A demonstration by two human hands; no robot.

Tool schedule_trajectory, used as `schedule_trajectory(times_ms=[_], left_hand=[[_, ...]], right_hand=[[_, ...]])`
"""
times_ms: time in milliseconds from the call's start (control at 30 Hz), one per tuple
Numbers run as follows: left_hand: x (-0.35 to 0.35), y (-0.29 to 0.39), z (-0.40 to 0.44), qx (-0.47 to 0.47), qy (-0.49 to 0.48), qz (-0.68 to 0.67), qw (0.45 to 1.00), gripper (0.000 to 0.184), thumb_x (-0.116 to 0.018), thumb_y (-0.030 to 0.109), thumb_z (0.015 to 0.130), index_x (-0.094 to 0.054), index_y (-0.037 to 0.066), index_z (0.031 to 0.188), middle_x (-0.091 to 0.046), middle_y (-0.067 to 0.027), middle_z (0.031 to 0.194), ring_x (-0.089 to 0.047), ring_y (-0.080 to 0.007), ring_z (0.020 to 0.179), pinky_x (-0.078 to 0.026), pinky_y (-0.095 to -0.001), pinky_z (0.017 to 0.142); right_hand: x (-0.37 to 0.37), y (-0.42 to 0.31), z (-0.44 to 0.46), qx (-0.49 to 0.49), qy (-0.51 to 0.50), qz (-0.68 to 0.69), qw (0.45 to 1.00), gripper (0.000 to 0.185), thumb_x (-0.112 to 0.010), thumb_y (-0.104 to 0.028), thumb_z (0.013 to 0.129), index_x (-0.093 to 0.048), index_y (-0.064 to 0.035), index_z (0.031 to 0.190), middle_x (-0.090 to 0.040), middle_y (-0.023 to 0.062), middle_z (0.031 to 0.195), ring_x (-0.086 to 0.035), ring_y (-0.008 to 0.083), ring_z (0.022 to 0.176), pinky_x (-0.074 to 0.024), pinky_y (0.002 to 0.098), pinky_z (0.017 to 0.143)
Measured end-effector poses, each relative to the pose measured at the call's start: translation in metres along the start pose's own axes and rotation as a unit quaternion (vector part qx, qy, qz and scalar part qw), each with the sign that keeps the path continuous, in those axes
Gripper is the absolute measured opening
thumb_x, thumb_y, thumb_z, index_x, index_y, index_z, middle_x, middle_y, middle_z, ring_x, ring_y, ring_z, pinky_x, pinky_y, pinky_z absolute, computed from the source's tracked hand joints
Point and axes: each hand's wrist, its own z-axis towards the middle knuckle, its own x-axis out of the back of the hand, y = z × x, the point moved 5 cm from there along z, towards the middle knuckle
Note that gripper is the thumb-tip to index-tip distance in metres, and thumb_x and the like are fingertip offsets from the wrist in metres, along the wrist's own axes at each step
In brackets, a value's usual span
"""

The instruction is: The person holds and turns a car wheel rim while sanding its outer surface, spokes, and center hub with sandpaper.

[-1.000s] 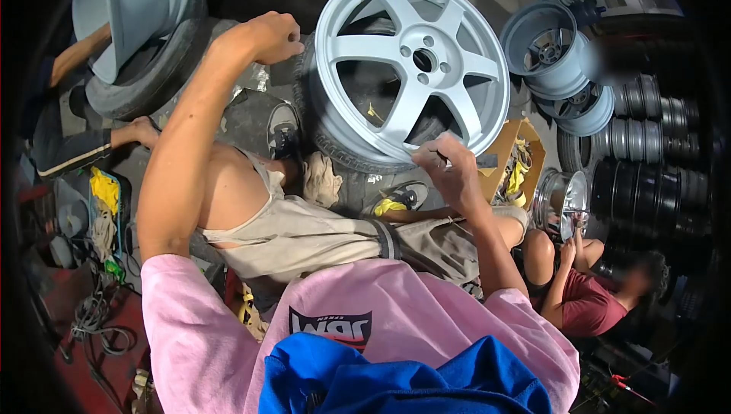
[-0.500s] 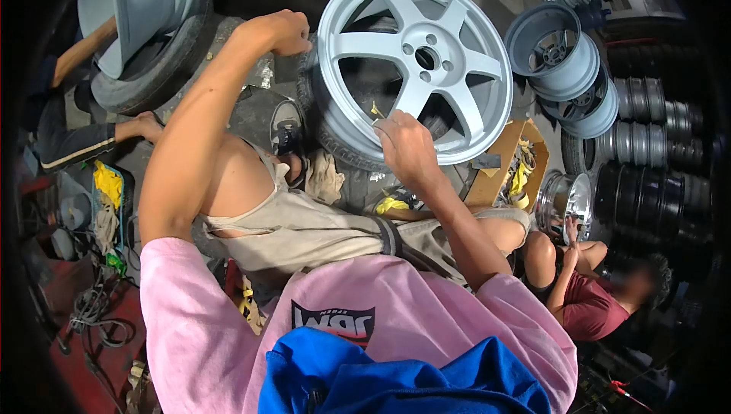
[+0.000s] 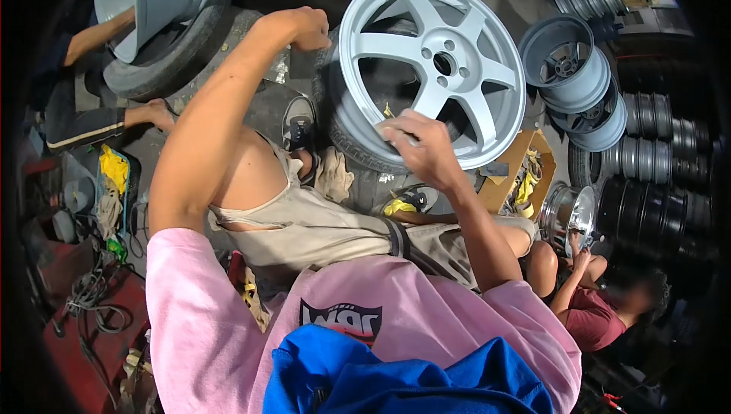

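Note:
A pale blue-grey six-spoke wheel rim (image 3: 476,113) lies tilted over a black tire (image 3: 344,136) in front of me. My right hand (image 3: 422,146) is at the rim's near lip, its fingers pinched on a small pale piece whose kind is unclear. A bit of yellow shows just past those fingertips. Beside the rim's left edge, my left hand (image 3: 308,28) is curled closed. Its palm side is hidden, so whether it grips anything does not show.
A cardboard box (image 3: 542,157) with yellow scraps stands right of the rim. Stacked wheels (image 3: 567,83) and a co-worker (image 3: 594,315) with a chrome wheel (image 3: 567,212) are farther right. At left, another person's arm (image 3: 99,36) reaches into a large grey wheel (image 3: 164,3). Cables (image 3: 95,296) lie lower left.
The whole scene has shifted slightly right and down in view. My right hand has tilted and moved slightly along the rim's lip. My left hand keeps its place beside the rim.

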Motion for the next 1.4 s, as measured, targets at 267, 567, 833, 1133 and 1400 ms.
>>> schedule_trajectory(times_ms=[267, 567, 833, 1133, 1400], left_hand=[[0.002, -0.012, 0.002, 0.029, -0.003, -0.007, 1.0, 0.036, -0.069, 0.034, 0.093, -0.079, 0.007, 0.114, -0.077, -0.0184, 0.111, -0.073, -0.0351, 0.107, -0.057, -0.044, 0.095], [0.004, -0.01, -0.009, -0.003, 0.01, -0.03, 1.0, 0.037, -0.069, 0.035, 0.094, -0.078, 0.007, 0.115, -0.077, -0.0183, 0.113, -0.073, -0.036, 0.108, -0.057, -0.0449, 0.095], [0.001, -0.016, -0.017, 0.011, 0.011, -0.024, 1.0, 0.036, -0.069, 0.036, 0.094, -0.078, 0.008, 0.114, -0.077, -0.0189, 0.109, -0.073, -0.0351, 0.106, -0.057, -0.0444, 0.094], [0.01, 0.0, -0.025, -0.016, 0.027, -0.023, 0.999, 0.037, -0.07, 0.037, 0.093, -0.078, 0.008, 0.116, -0.077, -0.0192, 0.108, -0.074, -0.0356, 0.103, -0.058, -0.0457, 0.091], [0.006, 0.003, -0.019, -0.007, 0.004, -0.007, 1.0, 0.039, -0.07, 0.037, 0.094, -0.078, 0.008, 0.118, -0.077, -0.0185, 0.109, -0.074, -0.0349, 0.104, -0.058, -0.0448, 0.092]], right_hand=[[-0.033, 0.015, 0.002, 0.099, 0.126, -0.148, 0.976, 0.014, -0.07, -0.007, 0.091, -0.076, -0.0003, 0.102, -0.062, 0.0188, 0.087, -0.064, 0.0382, 0.084, -0.0513, 0.0464, 0.076], [-0.031, 0.006, -0.005, 0.05, 0.145, -0.172, 0.973, 0.013, -0.068, -0.007, 0.093, -0.075, 0.0016, 0.099, -0.063, 0.0202, 0.09, -0.064, 0.0413, 0.082, -0.0512, 0.0474, 0.076], [-0.025, 0.01, 0.009, 0.043, 0.15, -0.121, 0.98, 0.016, -0.074, -0.005, 0.087, -0.073, -0.0013, 0.102, -0.064, 0.0174, 0.088, -0.066, 0.0379, 0.086, -0.0527, 0.0476, 0.078], [-0.043, -0.001, 0.037, 0.03, 0.205, -0.119, 0.971, 0.013, -0.072, -0.011, 0.088, -0.071, -0.0012, 0.097, -0.066, 0.018, 0.089, -0.066, 0.0395, 0.081, -0.0522, 0.0487, 0.076], [-0.049, 0.003, 0.076, 0.041, 0.215, -0.091, 0.971, 0.012, -0.071, -0.01, 0.086, -0.067, 0.0012, 0.09, -0.066, 0.0211, 0.089, -0.066, 0.0425, 0.082, -0.0525, 0.05, 0.075]])
